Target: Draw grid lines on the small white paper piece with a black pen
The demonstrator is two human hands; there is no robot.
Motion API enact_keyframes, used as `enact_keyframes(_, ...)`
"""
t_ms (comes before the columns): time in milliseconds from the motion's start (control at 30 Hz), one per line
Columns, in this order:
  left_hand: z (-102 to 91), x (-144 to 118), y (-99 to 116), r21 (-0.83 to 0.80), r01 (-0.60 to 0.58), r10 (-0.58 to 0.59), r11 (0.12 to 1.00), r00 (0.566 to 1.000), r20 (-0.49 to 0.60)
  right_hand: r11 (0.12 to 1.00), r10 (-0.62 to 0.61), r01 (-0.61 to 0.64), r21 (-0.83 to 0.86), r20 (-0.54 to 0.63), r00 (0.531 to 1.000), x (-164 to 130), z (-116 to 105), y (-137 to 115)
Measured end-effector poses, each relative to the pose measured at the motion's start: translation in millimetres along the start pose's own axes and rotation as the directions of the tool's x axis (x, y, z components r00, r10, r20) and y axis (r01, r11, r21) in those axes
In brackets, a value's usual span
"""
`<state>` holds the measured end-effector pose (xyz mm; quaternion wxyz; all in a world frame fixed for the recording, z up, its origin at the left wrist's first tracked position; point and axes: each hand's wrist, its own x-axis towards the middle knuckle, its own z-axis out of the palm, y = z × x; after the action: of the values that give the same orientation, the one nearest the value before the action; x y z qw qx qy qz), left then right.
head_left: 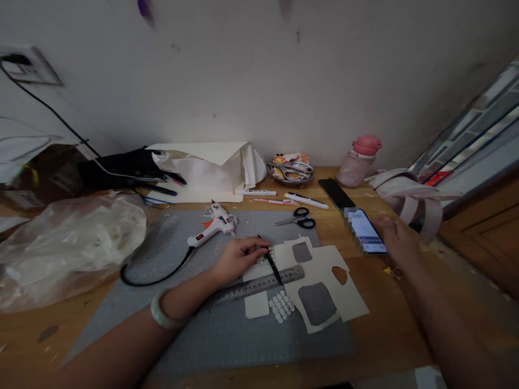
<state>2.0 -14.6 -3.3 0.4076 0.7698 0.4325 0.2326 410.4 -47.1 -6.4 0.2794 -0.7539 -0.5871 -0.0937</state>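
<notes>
My left hand (238, 260) rests over the cutting mat, its thumb and fingers pinched on a slim black pen (275, 270). Under the pen lie a steel ruler (259, 284) and a strip of pale paper with small shapes drawn in black, partly covered by my fingers. Small rounded cut pieces (283, 306) sit below the ruler beside a square paper piece (257, 306). Pale paper sheets with cut-out holes (352, 302) spread to the right. My right hand (395, 235), blurred, is at the right edge of a lit smartphone (367, 229); whether it grips the phone is unclear.
On the grey mat (227, 346) lies a white glue gun (211, 227) with a black cord. Scissors (302, 219), markers (306, 201), a dark phone (335, 193), a bowl of scraps (290, 170) and a pink bottle (357, 162) stand behind. A plastic bag (77, 243) bulges at left.
</notes>
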Motion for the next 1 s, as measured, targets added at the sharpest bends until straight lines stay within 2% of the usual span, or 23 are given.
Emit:
enact_keyframes(133, -0.5, 0.6, 2.1, -0.017, 0.011, -0.011, 1.0, 1.0, 0.009, 0.997, -0.034, 0.036, 0.066, -0.032, 0.999, 13.5, 3.7, -7.4)
enact_keyframes(233, -0.7, 0.6, 3.4, -0.01, 0.014, -0.014, 1.0, 1.0, 0.01, 0.996, -0.062, 0.067, 0.06, -0.077, 0.995, 7.3, 4.7, -10.9)
enact_keyframes(367, 0.4, 0.1, 1.9, -0.001, -0.001, 0.001, 1.0, 1.0, 0.019, 0.989, -0.133, 0.139, 0.05, -0.12, 0.984, -8.3, -5.6, -6.1)
enact_keyframes(533, 2.0, -0.3, -1.5, -0.022, -0.021, 0.021, 1.0, 0.999, 0.03, 0.992, -0.051, 0.057, 0.112, -0.052, 0.997, -25.3, -16.1, 0.6)
enact_keyframes(667, 2.3, -0.5, -1.2, -0.047, -0.009, 0.011, 0.999, 0.999, 0.038, 0.993, -0.028, 0.026, 0.112, 0.015, 0.999, -28.6, -15.5, -5.5)
enact_keyframes(900, 1.7, 0.2, 0.6, -0.075, 0.008, -0.005, 0.997, 0.999, 0.041, 0.994, -0.101, 0.099, 0.041, 0.038, 0.994, 1.8, -8.6, -17.4)
enact_keyframes(1000, 1.7, 0.5, -0.5, -0.069, -0.004, 0.007, 0.998, 0.999, 0.032, 0.997, -0.068, 0.068, 0.036, 0.005, 0.998, 14.4, -2.2, -19.3)
